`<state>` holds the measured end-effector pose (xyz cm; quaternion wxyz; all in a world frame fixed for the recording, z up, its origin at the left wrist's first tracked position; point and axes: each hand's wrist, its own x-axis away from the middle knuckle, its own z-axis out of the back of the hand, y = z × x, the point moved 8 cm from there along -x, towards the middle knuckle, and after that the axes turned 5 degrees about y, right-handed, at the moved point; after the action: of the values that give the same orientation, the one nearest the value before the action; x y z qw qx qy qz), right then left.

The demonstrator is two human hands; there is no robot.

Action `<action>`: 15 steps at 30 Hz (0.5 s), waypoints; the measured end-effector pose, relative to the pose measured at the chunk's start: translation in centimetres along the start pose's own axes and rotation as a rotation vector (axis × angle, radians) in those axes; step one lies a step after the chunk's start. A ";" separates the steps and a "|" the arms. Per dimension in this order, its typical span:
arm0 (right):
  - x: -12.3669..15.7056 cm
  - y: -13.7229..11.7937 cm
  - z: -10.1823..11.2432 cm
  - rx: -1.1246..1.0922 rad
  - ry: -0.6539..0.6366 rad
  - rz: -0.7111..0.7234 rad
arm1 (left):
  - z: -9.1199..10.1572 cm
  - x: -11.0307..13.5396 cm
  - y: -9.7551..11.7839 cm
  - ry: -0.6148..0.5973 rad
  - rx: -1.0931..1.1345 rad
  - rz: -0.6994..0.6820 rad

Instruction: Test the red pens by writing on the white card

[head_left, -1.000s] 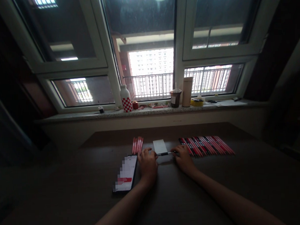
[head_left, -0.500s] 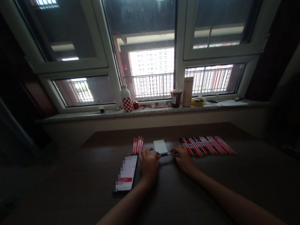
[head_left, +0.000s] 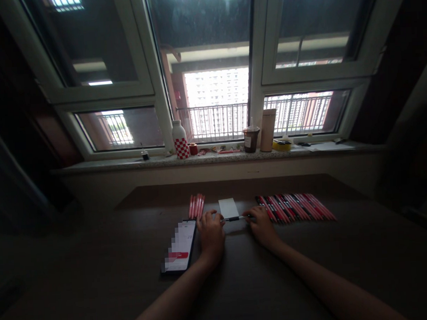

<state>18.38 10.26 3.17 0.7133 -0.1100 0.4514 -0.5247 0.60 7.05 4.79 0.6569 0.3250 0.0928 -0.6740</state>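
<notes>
My left hand (head_left: 211, 233) and my right hand (head_left: 260, 225) rest on the dark table (head_left: 310, 264), each pinching one end of a thin dark pen (head_left: 234, 219) that lies level between them. Just behind the pen lies a small white slip of paper (head_left: 229, 207). A small bunch of pink-red pens (head_left: 196, 206) sits beyond my left hand. A long row of several red and dark pens (head_left: 295, 207) lies to the right of my right hand. A phone (head_left: 179, 246) with a lit screen lies flat left of my left hand.
Beyond the table runs a stone windowsill (head_left: 128, 162) holding a red-checked white bottle (head_left: 179, 140), a small red jar (head_left: 193, 149), a dark cup (head_left: 250, 139), a tall beige tumbler (head_left: 268, 130), a yellow tape roll (head_left: 281, 145) and papers (head_left: 328, 146). Large windows stand behind it.
Both hands stay on the pen between them; my left hand shifted very slightly along it. Nothing else moved.
</notes>
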 end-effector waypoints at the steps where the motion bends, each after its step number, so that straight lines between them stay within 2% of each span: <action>1: 0.0 0.0 0.0 0.003 0.001 0.002 | 0.0 0.0 0.0 -0.001 -0.001 -0.001; 15: -0.1 0.3 -0.5 0.003 -0.027 0.013 | -0.1 -0.1 0.4 0.009 0.067 -0.054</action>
<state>18.21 10.61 2.70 0.7230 -0.1128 0.4417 -0.5191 1.03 7.11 4.87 0.6270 0.3471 0.0819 -0.6926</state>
